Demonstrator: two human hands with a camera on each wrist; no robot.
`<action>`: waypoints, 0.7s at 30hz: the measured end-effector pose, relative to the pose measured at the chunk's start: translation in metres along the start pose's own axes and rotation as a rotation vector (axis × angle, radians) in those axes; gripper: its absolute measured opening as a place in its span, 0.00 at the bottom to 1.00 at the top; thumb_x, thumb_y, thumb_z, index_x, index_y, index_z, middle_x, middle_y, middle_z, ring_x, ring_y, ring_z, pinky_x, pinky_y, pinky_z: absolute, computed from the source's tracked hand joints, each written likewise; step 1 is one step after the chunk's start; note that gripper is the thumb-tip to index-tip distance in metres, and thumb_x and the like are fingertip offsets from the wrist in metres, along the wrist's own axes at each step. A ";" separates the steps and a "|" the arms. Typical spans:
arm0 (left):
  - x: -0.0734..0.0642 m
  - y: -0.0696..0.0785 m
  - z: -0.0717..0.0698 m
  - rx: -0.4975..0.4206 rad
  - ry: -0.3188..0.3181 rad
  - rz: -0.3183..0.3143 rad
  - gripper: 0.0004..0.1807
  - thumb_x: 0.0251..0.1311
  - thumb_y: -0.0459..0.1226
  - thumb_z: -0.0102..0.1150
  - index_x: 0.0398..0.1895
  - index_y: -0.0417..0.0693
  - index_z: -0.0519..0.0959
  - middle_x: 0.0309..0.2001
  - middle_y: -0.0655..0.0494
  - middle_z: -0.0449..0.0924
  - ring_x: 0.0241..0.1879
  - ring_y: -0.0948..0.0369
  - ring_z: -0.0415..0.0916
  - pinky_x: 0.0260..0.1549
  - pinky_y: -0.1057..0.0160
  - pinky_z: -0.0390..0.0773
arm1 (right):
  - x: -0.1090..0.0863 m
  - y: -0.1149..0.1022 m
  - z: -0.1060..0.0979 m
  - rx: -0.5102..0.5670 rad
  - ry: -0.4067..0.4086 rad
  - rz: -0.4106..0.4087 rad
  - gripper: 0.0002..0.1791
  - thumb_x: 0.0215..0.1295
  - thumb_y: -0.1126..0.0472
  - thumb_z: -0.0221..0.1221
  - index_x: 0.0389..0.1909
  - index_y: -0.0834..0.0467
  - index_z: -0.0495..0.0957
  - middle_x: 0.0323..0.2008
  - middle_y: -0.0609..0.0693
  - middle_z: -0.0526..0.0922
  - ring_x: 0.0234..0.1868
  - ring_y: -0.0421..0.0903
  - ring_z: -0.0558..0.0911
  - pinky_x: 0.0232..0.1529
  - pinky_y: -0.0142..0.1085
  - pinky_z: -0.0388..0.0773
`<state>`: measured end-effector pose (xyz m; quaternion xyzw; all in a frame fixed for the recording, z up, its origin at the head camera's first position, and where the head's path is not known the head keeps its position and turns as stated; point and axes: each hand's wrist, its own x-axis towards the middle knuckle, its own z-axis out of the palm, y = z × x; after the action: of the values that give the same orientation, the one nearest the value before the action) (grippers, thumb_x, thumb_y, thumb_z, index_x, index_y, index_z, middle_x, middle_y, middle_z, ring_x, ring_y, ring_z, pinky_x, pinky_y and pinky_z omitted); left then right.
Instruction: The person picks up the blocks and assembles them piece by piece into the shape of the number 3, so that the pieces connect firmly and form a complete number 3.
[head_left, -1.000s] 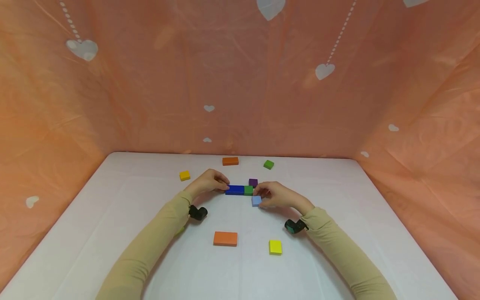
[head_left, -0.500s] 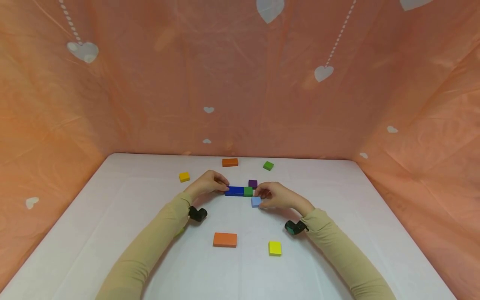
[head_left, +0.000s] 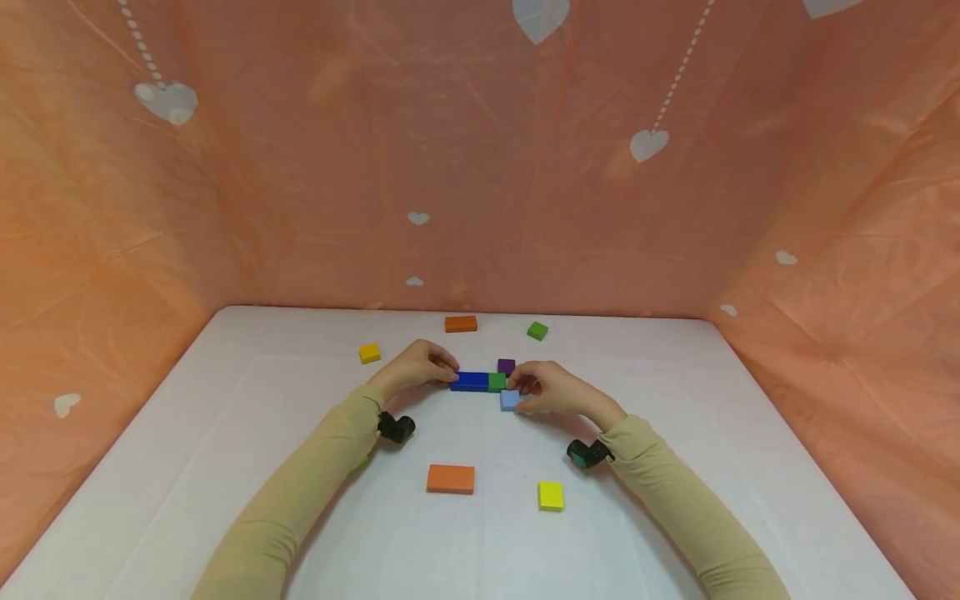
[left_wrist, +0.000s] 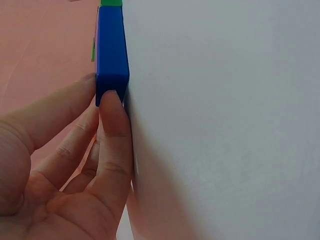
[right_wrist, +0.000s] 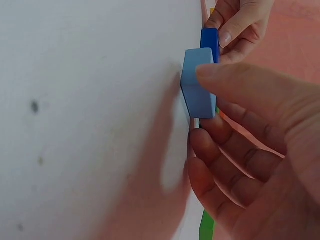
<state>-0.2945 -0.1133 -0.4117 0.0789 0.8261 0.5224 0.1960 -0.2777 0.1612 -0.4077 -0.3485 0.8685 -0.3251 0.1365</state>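
My left hand [head_left: 418,364] holds the near end of a long dark blue block [head_left: 469,382], one fingertip on its end face and another along its side in the left wrist view. A small green block [head_left: 497,382] sits against the blue block's right end. Just behind the green one is a purple block [head_left: 507,365]. My right hand [head_left: 553,388] pinches a light blue block [right_wrist: 199,85], thumb on one face and fingers behind it. In the head view this block lies just in front of the green block's right side.
On the white table [head_left: 637,533] lie an orange block [head_left: 451,479] and a yellow block [head_left: 551,496] in front. Farther back are a darker orange block [head_left: 461,324], a light green block [head_left: 537,331] and an amber block [head_left: 370,353]. A yellow-green piece [head_left: 361,464] shows partly behind the left sleeve.
My right hand has shifted the light blue block slightly left and away from me, closer under the green block. The left hand has stayed at the dark blue block.
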 end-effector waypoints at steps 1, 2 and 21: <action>0.000 0.000 0.000 0.000 0.000 -0.002 0.12 0.59 0.30 0.63 0.45 0.34 0.80 0.39 0.46 0.81 0.33 0.58 0.77 0.39 0.64 0.80 | 0.000 0.000 0.000 -0.004 0.001 0.000 0.18 0.53 0.65 0.70 0.44 0.63 0.77 0.38 0.49 0.80 0.39 0.44 0.77 0.45 0.34 0.77; 0.000 0.000 0.000 0.002 0.001 -0.002 0.12 0.59 0.30 0.63 0.45 0.34 0.80 0.39 0.46 0.81 0.33 0.58 0.77 0.40 0.64 0.80 | 0.000 0.000 0.000 -0.006 0.003 0.000 0.18 0.53 0.65 0.70 0.43 0.63 0.77 0.38 0.49 0.80 0.39 0.44 0.77 0.44 0.34 0.77; 0.002 -0.002 0.000 0.026 0.008 -0.005 0.11 0.59 0.31 0.63 0.45 0.37 0.81 0.40 0.48 0.81 0.34 0.57 0.77 0.40 0.64 0.80 | 0.000 0.000 -0.001 -0.024 0.022 -0.017 0.18 0.53 0.64 0.70 0.44 0.63 0.78 0.39 0.50 0.80 0.41 0.45 0.78 0.45 0.36 0.78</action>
<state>-0.2958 -0.1132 -0.4140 0.0772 0.8339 0.5114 0.1929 -0.2783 0.1617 -0.4073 -0.3537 0.8708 -0.3196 0.1200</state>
